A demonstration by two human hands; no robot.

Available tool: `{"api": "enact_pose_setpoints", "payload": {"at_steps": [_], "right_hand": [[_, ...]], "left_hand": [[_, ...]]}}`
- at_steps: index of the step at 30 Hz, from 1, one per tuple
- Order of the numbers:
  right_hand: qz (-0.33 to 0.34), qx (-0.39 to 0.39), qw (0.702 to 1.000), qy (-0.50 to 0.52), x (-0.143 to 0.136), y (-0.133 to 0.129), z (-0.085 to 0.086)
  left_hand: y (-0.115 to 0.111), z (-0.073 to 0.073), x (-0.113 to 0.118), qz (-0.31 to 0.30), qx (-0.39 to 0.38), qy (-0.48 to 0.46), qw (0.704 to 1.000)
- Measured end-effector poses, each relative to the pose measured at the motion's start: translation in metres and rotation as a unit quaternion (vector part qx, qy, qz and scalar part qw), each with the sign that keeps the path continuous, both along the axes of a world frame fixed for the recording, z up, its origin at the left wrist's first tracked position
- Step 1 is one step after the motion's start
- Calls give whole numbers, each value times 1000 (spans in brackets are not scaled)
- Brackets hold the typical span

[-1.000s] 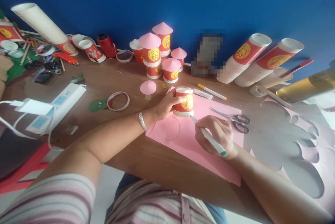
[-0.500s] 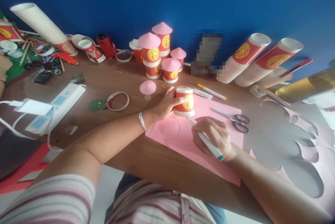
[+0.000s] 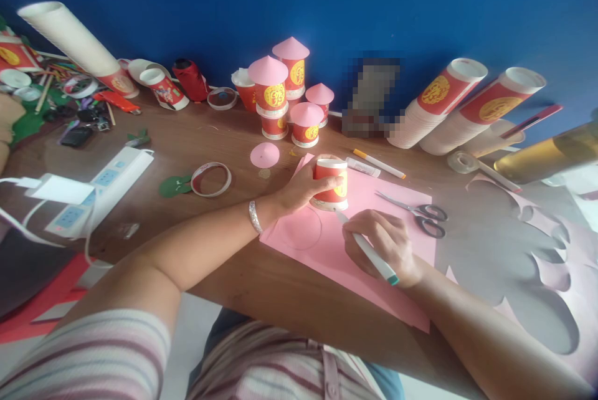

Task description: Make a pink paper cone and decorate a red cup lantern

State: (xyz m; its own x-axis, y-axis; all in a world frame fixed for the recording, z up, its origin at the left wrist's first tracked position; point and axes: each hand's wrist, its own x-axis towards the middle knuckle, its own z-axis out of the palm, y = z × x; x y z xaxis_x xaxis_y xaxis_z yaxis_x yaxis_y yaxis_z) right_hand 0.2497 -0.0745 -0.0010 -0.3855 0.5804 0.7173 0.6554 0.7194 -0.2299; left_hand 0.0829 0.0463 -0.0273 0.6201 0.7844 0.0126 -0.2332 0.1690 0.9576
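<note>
The left hand (image 3: 301, 191) is holding the cup (image 3: 331, 196) on paper (image 3: 327, 253); the right hand (image 3: 385, 244) is gripping a pen (image 3: 375, 257) beside it. One circle (image 3: 301, 232) (near the left hand) is showing uncut; maybe another is getting drawn.

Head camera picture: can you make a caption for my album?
Left hand gripping a red cup, right hand a white marker, with pink paper below.

Paper cup (image 3: 329, 197): red, yellow emblem, upright, wider white-rimmed end down, over the left part of the pink sheet (image 3: 327, 250). Sheet: flat, circle-marked, near desk's (image 3: 243, 275) front edge. Marker (image 3: 375, 255): white, green-ended, slanted, tip beside cup's rim.
</note>
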Motion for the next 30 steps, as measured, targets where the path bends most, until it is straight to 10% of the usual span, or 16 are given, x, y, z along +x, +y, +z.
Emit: {"api": "enact_pose_setpoints", "payload": {"at_steps": [30], "right_hand": [[-25, 16, 999, -12, 1, 3, -3]], "left_hand": [[-5, 11, -3, 18, 71, 86, 994]]}}
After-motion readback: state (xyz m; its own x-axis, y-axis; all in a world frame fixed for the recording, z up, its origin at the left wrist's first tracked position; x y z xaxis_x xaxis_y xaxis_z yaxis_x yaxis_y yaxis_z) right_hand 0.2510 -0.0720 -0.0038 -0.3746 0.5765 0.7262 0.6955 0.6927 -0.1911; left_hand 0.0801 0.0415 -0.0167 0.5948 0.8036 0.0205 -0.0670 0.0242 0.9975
